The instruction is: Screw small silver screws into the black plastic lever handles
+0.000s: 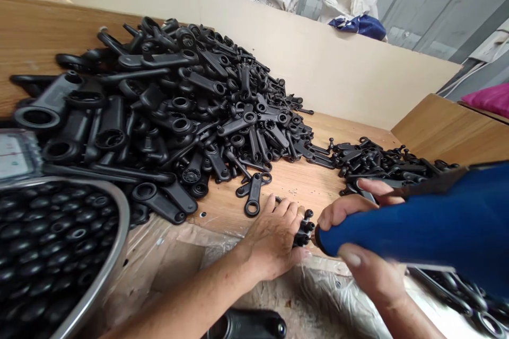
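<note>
Near the front edge of the wooden table [294,180], my left hand [274,233] is closed around a small group of black arm parts [305,228], whose ball-shaped ends stick out to the right of its fingers. My right hand [369,259] grips a blue cylindrical tool [413,228], thumb below and fingers above. The tool's dark tip is beside the ball ends; whether it touches them I cannot tell. Just beyond my left hand lie loose black arms [254,190] with ring ends.
A large pile of black arms [191,90] covers the table's left and middle. A smaller pile [389,164] lies at the right. A metal-rimmed bowl [123,217] of black balls stands at the lower left. More parts [453,288] lie at the lower right; a board [338,74] borders the back.
</note>
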### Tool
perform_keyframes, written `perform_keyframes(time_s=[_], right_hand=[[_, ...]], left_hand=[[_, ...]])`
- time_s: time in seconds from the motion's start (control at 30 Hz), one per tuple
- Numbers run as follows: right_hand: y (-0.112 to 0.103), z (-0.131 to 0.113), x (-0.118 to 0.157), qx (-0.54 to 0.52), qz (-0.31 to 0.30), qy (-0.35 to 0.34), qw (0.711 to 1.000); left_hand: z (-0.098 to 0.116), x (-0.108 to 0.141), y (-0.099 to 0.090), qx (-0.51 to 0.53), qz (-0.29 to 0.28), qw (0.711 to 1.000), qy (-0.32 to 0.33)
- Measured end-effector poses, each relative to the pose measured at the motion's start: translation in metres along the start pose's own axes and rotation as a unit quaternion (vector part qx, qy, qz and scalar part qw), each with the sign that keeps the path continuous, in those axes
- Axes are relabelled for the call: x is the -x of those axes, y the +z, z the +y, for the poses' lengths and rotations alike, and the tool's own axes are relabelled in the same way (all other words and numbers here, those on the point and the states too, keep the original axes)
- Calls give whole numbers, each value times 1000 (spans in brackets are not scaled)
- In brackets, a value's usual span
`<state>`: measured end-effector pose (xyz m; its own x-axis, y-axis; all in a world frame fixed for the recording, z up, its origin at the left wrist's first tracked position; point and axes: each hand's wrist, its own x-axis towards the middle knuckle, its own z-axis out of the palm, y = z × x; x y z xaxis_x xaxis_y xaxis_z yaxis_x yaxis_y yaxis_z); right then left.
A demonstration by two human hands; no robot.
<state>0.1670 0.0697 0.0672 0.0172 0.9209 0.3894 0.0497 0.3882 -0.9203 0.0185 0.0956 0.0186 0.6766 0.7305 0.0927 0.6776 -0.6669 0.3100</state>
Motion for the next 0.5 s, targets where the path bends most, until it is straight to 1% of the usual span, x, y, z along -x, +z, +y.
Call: perform_keyframes(time_s=[0.07,0.13,0.17,0.23,0.3,0.37,0.43,0.5], right_hand=[[1,-6,-1,-37,32,-18,999],[2,-20,-3,-93,53,-25,994],[3,-29,-2,-119,53,-22,991],[5,-50,2,-153,24,-7,988],[9,-66,11,-152,-4,22,988],[14,-75,22,-130,-20,53,990],[19,-76,31,-94,-41,77,992],[23,-74,36,-62,-55,73,994]], left_hand=[[0,0,-2,-6,3,1000,4],[-2,1,-3,-8,4,1000,11],[-3,2,-3,-8,5,1000,15],[-4,6,-2,-6,6,1000,18],[-5,12,0,-3,5,1000,16],[-5,18,-1,1,2,1000,12],[-6,22,-4,6,-2,1000,10],[-9,25,-10,9,-7,1000,7]])
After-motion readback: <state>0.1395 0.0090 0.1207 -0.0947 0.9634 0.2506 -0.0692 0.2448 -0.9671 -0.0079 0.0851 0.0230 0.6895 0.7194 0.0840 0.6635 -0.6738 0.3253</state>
